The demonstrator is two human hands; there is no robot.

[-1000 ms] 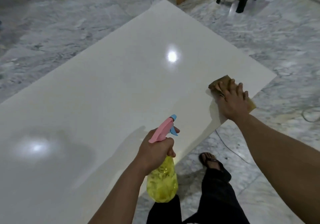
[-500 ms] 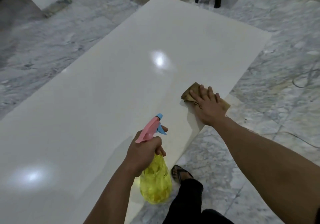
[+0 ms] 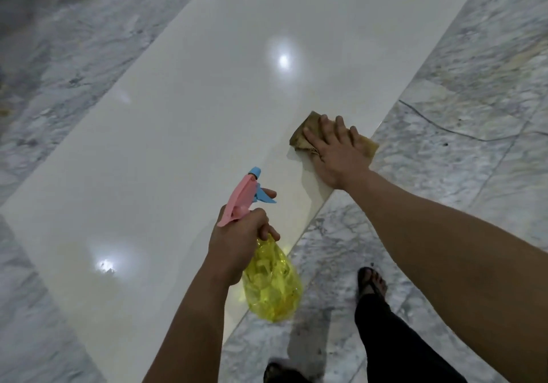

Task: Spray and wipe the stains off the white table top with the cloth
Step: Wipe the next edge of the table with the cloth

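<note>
A glossy white table top [image 3: 184, 121] runs from lower left to upper right. My left hand [image 3: 237, 240] grips a spray bottle [image 3: 272, 284] with a yellow body and a pink and blue head, held over the table's near edge, nozzle pointing up and away. My right hand [image 3: 335, 154] lies flat on a brown cloth [image 3: 305, 133] and presses it onto the table by the right edge; part of the cloth hangs over that edge. No clear stain shows beyond a faint yellowish tint near the cloth.
Grey marble floor [image 3: 462, 80] surrounds the table, with a thin dark cable [image 3: 444, 129] lying on it at right. My sandalled foot [image 3: 370, 282] and dark trouser leg [image 3: 394, 338] stand just right of the near edge. Ceiling lights glare off the table surface.
My right hand has slid the cloth along the right edge toward me. The view has shifted along the table, so the far furniture has left the frame. The bottle stays gripped.
</note>
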